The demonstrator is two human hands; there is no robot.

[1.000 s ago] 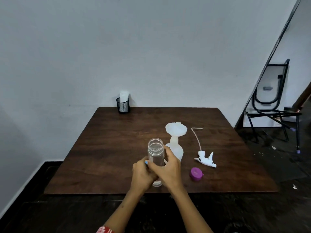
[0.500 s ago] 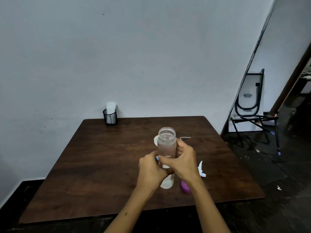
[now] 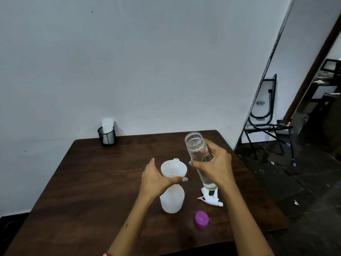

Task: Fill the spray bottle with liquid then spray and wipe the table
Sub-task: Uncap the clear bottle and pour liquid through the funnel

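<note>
Spray bottle point(image 3: 172, 197) is standing upright on the dark wooden table point(image 3: 103, 182), near the front and a little right of centre, with a white funnel point(image 3: 173, 169) sitting in its neck.

Head view: the left hand point(image 3: 156, 179) is curling around the neck just under the funnel, thumb across the front, probably to steady both pieces for pouring. The right hand point(image 3: 215, 168) is gripping a clear jar point(image 3: 198, 154), lid off, holding it above the table to the right of the funnel with its open mouth tilted up and slightly toward the funnel; a little clear liquid seems to be sitting at its lower end. That pose suggests a pour is about to begin, though nothing is flowing yet. The purple cap point(image 3: 202, 219) is lying on the table near the front edge, set aside so the jar is open. The white trigger head point(image 3: 210, 197) is lying just beside the bottle, off so the neck is free. A black mesh cup point(image 3: 107, 135) is standing at the far edge.

Compared with half a second ago, the two hands are no longer clasping the jar together in front of the bottle: the left has dropped to the funnel neck, and the right has carried the jar out to the right.
</note>
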